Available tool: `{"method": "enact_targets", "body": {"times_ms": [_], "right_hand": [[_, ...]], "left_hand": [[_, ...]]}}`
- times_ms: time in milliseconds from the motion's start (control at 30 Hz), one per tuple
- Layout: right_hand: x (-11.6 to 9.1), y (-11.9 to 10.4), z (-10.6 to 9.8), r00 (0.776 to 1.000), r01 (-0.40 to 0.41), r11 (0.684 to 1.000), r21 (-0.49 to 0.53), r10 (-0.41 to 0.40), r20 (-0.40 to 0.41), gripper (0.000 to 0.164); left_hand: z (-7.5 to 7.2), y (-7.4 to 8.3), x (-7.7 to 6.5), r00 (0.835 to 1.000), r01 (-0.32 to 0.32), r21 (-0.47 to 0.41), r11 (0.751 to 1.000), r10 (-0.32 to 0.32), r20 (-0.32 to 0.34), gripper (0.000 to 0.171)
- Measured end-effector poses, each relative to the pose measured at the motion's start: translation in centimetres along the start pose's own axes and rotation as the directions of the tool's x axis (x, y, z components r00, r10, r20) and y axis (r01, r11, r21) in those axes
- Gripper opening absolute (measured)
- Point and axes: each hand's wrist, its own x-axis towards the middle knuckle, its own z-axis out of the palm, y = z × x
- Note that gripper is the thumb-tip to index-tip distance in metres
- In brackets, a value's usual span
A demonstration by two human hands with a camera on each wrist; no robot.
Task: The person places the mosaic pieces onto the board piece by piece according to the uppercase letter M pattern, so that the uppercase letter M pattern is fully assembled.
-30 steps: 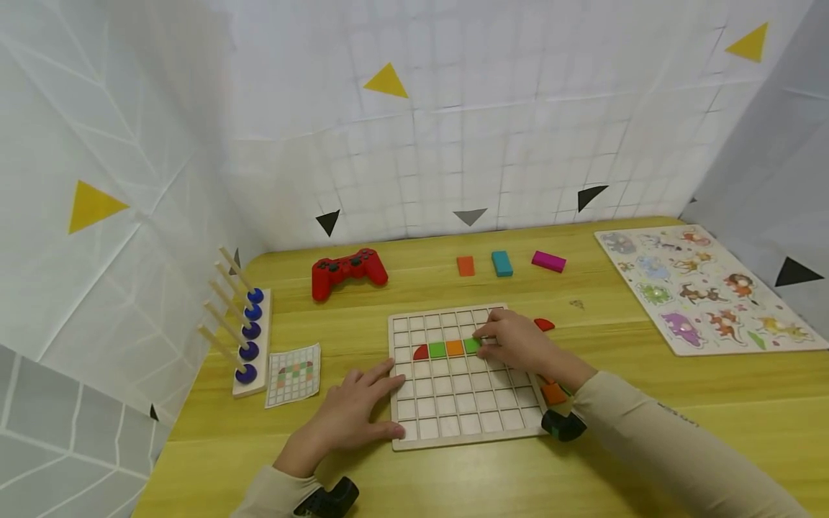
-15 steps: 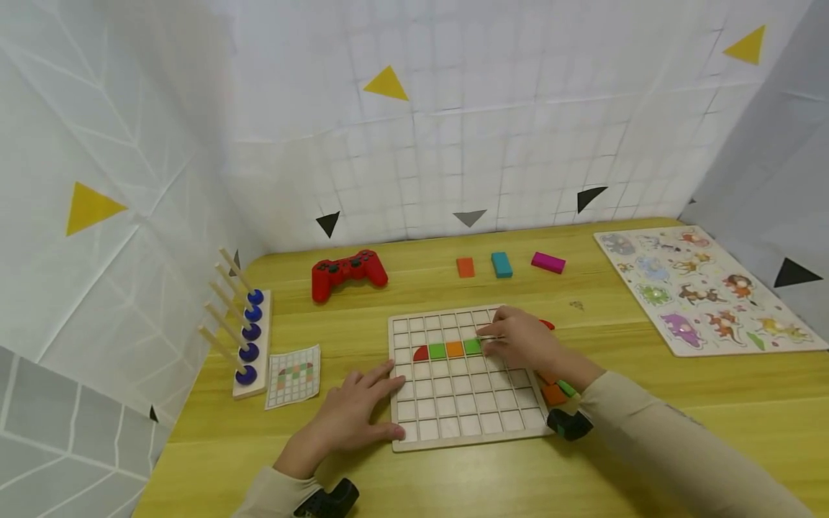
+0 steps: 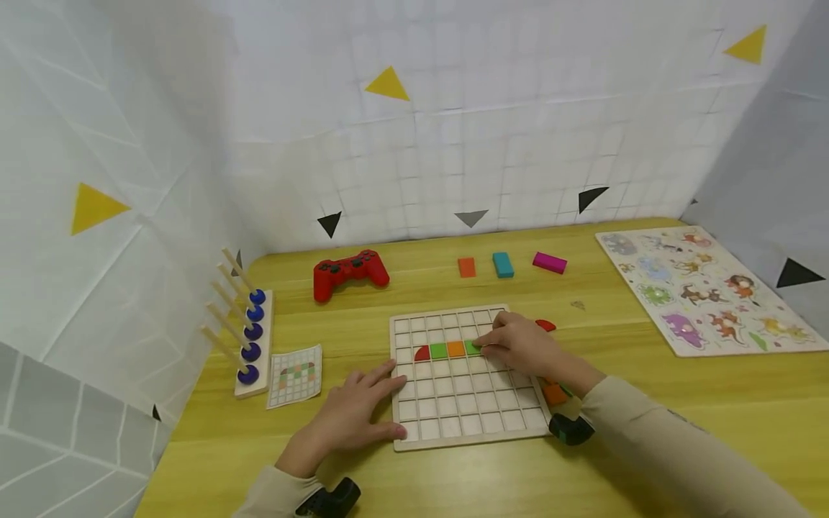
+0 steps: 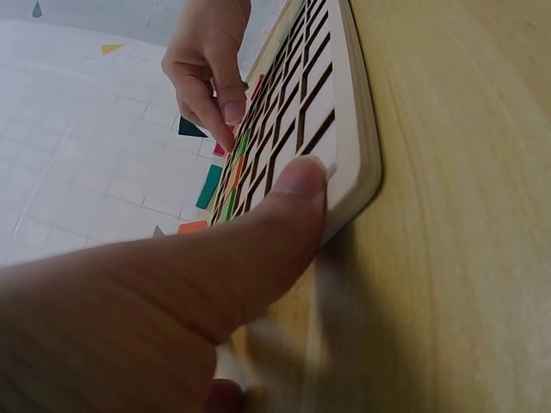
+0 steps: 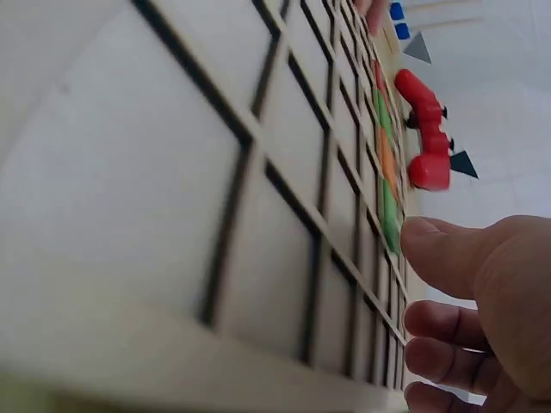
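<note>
Grid board [image 3: 445,386] lies flat on the bench [image 3: 466,483], square in outline with no clear long axis, its sides running left-right and near-far, slightly turned so that the right end of the near edge sits farther away. A row of tiles sits in its cells, the row's long axis crossing left to right: a red quarter-circle tile [image 3: 422,353] with its curve facing far-left, a green square tile [image 3: 438,350], an orange square tile [image 3: 456,348] and a second green square tile [image 3: 470,347]. The right hand [image 3: 527,343] touches this last tile, index finger pointing down and leftward; whether its fingers are clamped on the tile I cannot tell. The left hand [image 3: 352,406] rests on the board's left edge, fingers apart, thumb by the near-left corner. A loose red tile [image 3: 546,325] lies just right of the board, beyond the right hand.
</note>
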Motion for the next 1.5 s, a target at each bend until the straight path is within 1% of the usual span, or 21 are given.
{"method": "enact_targets", "body": {"times_ms": [67,100,167,233,333,400,500,633,833,967,1267,1500], "right_hand": [[-0.3,0.5,-0.7,0.999,-0.027,0.999,0.018,0.028,-0.018,0.021],[-0.5,1.0,-1.2,0.998,-0.053,0.998,0.032,0.054,-0.023,0.021],[-1.0,2.3,-2.4,0.991,-0.133,0.990,0.046,0.134,-0.024,0.023],[-1.6,3.8,-3.5,0.976,-0.214,0.976,0.040,0.215,-0.019,0.025],[-2.6,6.1,-4.1,0.955,-0.294,0.955,0.039,0.293,0.033,0.029],[-3.0,7.1,-4.1,0.950,-0.308,0.950,0.054,0.304,0.066,0.031],[-3.3,7.8,-3.6,0.949,-0.314,0.946,0.075,0.309,0.068,0.030],[-3.4,7.8,-3.1,0.951,-0.308,0.950,0.052,0.308,0.014,0.028],[-3.5,7.3,-2.5,0.961,-0.275,0.961,0.021,0.275,-0.032,0.024],[-3.3,6.3,-2.2,0.969,-0.242,0.970,0.008,0.242,-0.054,0.022],[-2.4,2.7,-1.2,0.983,-0.179,0.983,0.050,0.180,-0.019,0.021],[-1.9,1.5,-0.1,0.988,-0.150,0.988,0.036,0.152,-0.039,0.016]], "left_hand": [[0.1,0.0,0.1,1.000,0.002,0.007,1.000,-0.002,0.003,0.074],[0.1,0.0,0.1,1.000,0.003,0.011,1.000,-0.003,0.003,0.073],[0.1,0.0,0.1,1.000,0.001,0.015,1.000,-0.001,0.003,0.073],[0.0,0.0,0.1,1.000,0.002,0.020,1.000,-0.002,0.000,0.073],[-0.1,-0.2,-0.1,1.000,0.013,0.028,1.000,-0.013,-0.004,0.073],[-0.3,-0.3,-0.3,1.000,0.021,0.032,0.999,-0.021,-0.005,0.074],[-0.4,-0.3,-0.3,1.000,0.018,0.023,1.000,-0.018,-0.003,0.074],[-0.2,-0.3,-0.2,1.000,0.012,0.014,1.000,-0.012,-0.003,0.074],[0.0,-0.3,0.0,1.000,0.021,0.018,1.000,-0.021,0.008,0.074],[0.0,-0.2,0.2,1.000,0.020,0.020,1.000,-0.020,0.012,0.073],[0.0,-0.2,0.3,1.000,0.015,0.024,1.000,-0.015,0.006,0.073],[0.2,-0.1,0.4,1.000,0.019,0.018,1.000,-0.019,0.011,0.073]]}}
